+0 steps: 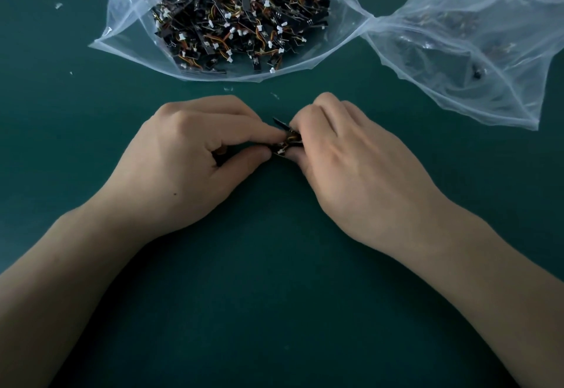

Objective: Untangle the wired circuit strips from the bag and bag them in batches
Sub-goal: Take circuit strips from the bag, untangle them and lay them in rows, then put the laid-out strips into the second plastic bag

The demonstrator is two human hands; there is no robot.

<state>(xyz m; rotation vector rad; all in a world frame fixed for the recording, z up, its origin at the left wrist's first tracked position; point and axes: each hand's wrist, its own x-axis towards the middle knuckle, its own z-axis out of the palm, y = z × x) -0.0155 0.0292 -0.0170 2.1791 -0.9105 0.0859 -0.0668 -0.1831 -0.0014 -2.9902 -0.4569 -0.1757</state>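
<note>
1. I see my left hand (195,146) and right hand (341,149) pinching a tangled clump of circuit strips (285,140) above the counter (274,296).
2. Untangling underway, I judge; next, tease one strip free toward the clear bag (476,52).

Soft, fairly dim light comes from above, toward 12 o'clock. The dark green tabletop (76,158) sinks into soft-edged shadow toward 6 o'clock. Pale sheen streaks the clear plastic zip bag (128,21) at 12 o'clock and the crumpled clear plastic bag (488,52) at 2 o'clock. The small black wired circuit strips (285,143) pinched between the left hand (195,155) and the right hand (351,168) look blurred.
</note>
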